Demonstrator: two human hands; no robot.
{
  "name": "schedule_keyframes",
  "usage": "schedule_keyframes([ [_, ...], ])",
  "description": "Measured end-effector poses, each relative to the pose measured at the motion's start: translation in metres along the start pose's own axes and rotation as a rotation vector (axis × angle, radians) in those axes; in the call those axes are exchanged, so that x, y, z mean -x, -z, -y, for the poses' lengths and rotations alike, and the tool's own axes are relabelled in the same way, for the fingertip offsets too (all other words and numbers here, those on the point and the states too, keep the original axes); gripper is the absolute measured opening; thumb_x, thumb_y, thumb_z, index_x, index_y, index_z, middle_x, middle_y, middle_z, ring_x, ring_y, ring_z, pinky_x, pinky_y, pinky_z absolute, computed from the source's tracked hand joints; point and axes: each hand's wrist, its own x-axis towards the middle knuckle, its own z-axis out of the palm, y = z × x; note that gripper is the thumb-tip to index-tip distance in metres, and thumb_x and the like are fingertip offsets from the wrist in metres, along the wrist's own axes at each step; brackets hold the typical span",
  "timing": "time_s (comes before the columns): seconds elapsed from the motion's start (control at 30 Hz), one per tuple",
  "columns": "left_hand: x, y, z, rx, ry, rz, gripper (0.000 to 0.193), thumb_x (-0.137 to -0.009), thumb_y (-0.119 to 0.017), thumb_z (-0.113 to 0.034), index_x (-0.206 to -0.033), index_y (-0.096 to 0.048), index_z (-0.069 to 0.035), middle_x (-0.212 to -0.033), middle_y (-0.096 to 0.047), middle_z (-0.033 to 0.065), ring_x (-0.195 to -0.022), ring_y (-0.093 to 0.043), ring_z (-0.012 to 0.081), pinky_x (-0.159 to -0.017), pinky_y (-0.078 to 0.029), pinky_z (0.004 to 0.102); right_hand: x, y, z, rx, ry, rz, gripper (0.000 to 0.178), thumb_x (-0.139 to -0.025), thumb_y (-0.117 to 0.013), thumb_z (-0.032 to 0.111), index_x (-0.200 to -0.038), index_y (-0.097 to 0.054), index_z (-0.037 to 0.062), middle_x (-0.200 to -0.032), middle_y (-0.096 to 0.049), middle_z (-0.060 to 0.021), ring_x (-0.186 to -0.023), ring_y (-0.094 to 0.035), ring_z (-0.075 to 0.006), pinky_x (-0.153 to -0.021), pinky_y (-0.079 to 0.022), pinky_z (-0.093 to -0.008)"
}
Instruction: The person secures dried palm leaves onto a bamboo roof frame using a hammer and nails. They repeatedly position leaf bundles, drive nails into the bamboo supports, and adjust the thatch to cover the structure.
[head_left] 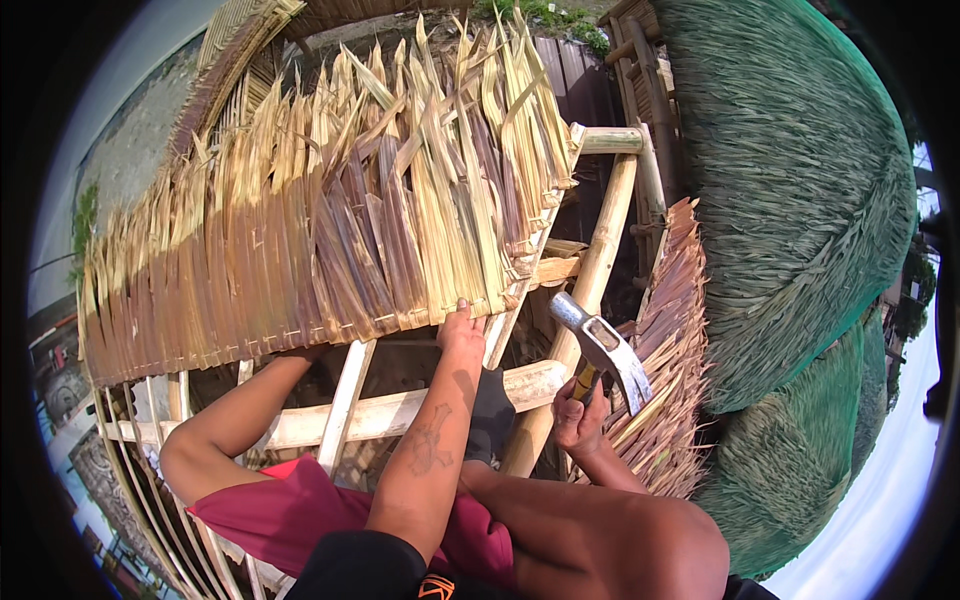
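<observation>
Left hand [461, 328]: fingers are clamping the thatch [300, 245] by its near edge.
Thatch: spreading beyond those fingers, probably handling light, brittle; best gripped at its stitched edge.
Right hand [581, 416]: fingers are wrapping the hammer [622, 366], probably head-heavy.

The left forearm [425, 440], tattooed on the inner side, reaches forward from the upper arm, the wrist nearly straight and the left hand [462, 332] at its end with some of its fingers hidden, so how far they are bent cannot be told. The right hand [580, 415] is curled into a firm fist, knuckles raised; the right forearm [615, 468] slants down behind the right knee [680, 545]. Both legs are bent, the left knee [185, 455] turned out to the left.
</observation>
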Motion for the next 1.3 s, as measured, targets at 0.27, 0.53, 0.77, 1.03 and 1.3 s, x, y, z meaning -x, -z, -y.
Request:
schedule_keyframes([
  [0.27, -0.007, -0.008, -0.007, -0.158, 0.004, -0.034, 0.031, -0.093, -0.062, -0.001, -0.122, -0.051, 0.002, -0.115, -0.06, 0.0146, -0.103, -0.063, 0.0297, -0.093, -0.055, 0.0464, -0.007, -0.022, -0.029, 0.301, -0.355, 0.25, 0.036, -0.101, -0.044, 0.031, -0.097, -0.048, -0.0038, -0.071, -0.061, -0.0307, -0.07, -0.06, -0.0518, -0.063, -0.045, -0.0565],
  [0.53, 0.166, 0.082, -0.195, -1.197, -0.35, 0.51, 0.038, -0.097, -0.061, -0.018, -0.126, -0.054, 0.004, -0.114, -0.064, 0.0146, -0.097, -0.067, 0.0209, -0.081, -0.056, 0.0319, -0.104, 0.039, 0.087, 0.12, -0.516, 0.682, 0.046, -0.1, -0.051, 0.044, -0.083, -0.049, 0.0009, -0.059, -0.046, -0.0044, -0.053, -0.044, -0.0153, -0.052, -0.041, -0.0351],
  [0.77, 0.478, 0.285, -0.244, -1.673, 0.015, 0.338, 0.022, -0.097, -0.058, -0.018, -0.099, -0.069, 0.0, -0.085, -0.07, 0.0084, -0.077, -0.069, 0.0117, -0.071, -0.055, 0.0273, -0.135, 0.1, 0.314, 0.616, 0.437, 1.121, 0.043, -0.098, -0.054, 0.037, -0.079, -0.052, -0.0012, -0.062, -0.05, -0.0141, -0.054, -0.049, -0.0275, -0.055, -0.038, -0.0413],
  [1.03, 0.324, 0.392, -0.059, -1.523, -0.877, -0.34, 0.05, -0.081, -0.065, -0.016, -0.128, -0.052, -0.003, -0.126, -0.056, 0.0241, -0.111, -0.057, 0.0439, -0.092, -0.05, 0.0472, -0.044, 0.026, 0.348, 0.448, 0.164, 1.664, 0.042, -0.1, -0.054, 0.04, -0.096, -0.061, -0.0014, -0.062, -0.053, -0.009, -0.056, -0.051, -0.0165, -0.055, -0.043, -0.0343],
  [1.3, 0.289, 0.405, -0.04, -1.251, -1.109, -0.526, 0.036, -0.08, -0.068, -0.018, -0.112, -0.061, -0.002, -0.101, -0.065, 0.0225, -0.09, -0.064, 0.0421, -0.075, -0.053, 0.0478, -0.006, -0.001, 0.309, 0.436, 0.149, 1.824, 0.043, -0.101, -0.051, 0.042, -0.099, -0.061, 0.0003, -0.06, -0.047, -0.0047, -0.051, -0.05, -0.0133, -0.05, -0.043, -0.0331],
])
